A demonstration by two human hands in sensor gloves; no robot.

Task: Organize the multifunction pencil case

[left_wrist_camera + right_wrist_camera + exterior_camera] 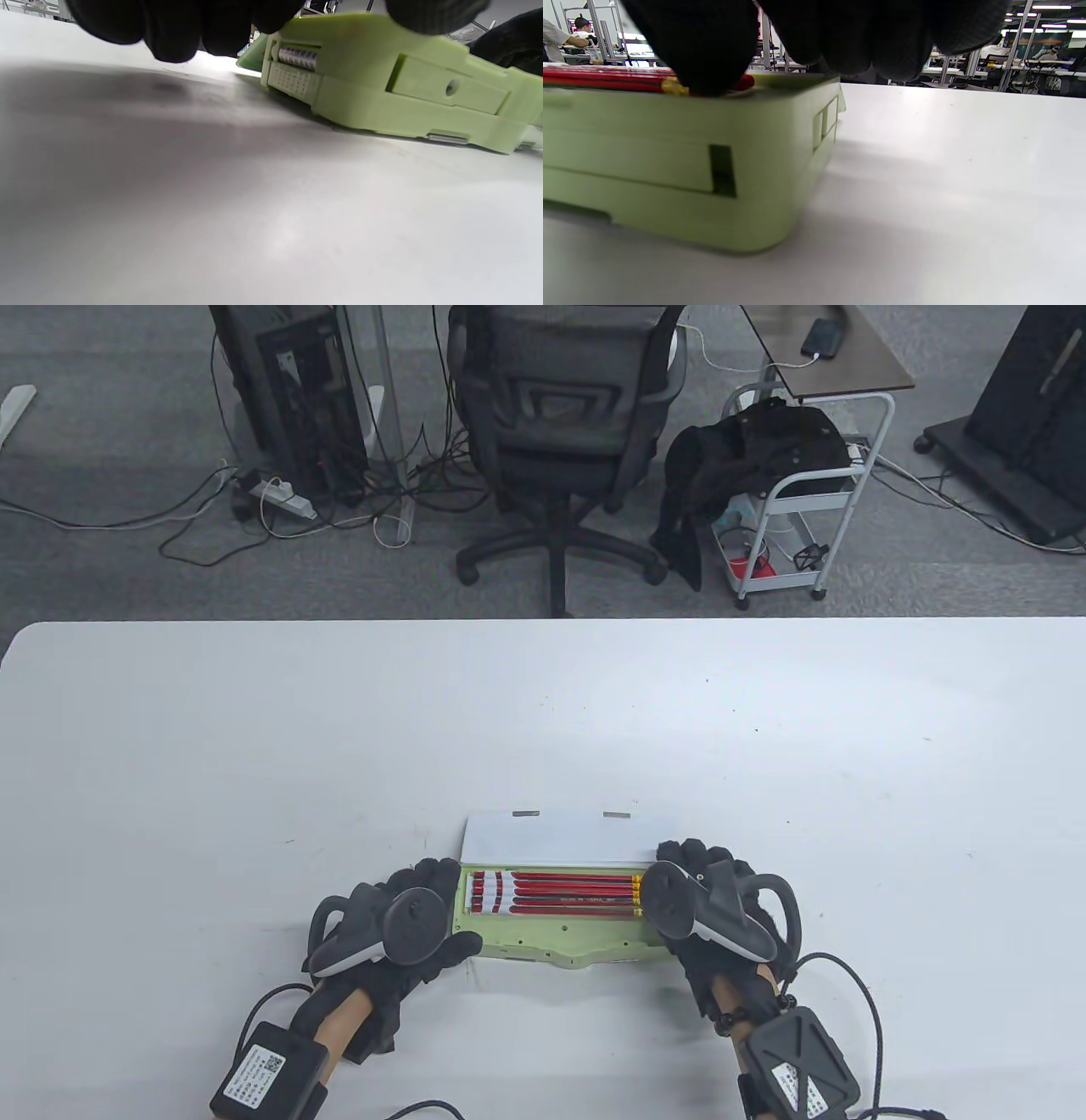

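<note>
Fingers of my left hand (pixel 399 920) curl over the left end of the green pencil case (pixel 560 937), thumb on its near edge, gripping it. My right hand (pixel 708 899) grips the right end, thumb (pixel 700 46) pressing the red pencils (pixel 556 892) lying between my hands. Beyond my fingertips the white lid (pixel 556 838) stands open on the table (pixel 254 780).

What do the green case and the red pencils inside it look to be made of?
The pencil case looks like moulded matte plastic: uniform pale green, rounded corners, crisp recessed slots. The pencils appear to be glossy red-lacquered wood with brass-coloured metal bands at one end, though the wood itself isn't visible.
</note>
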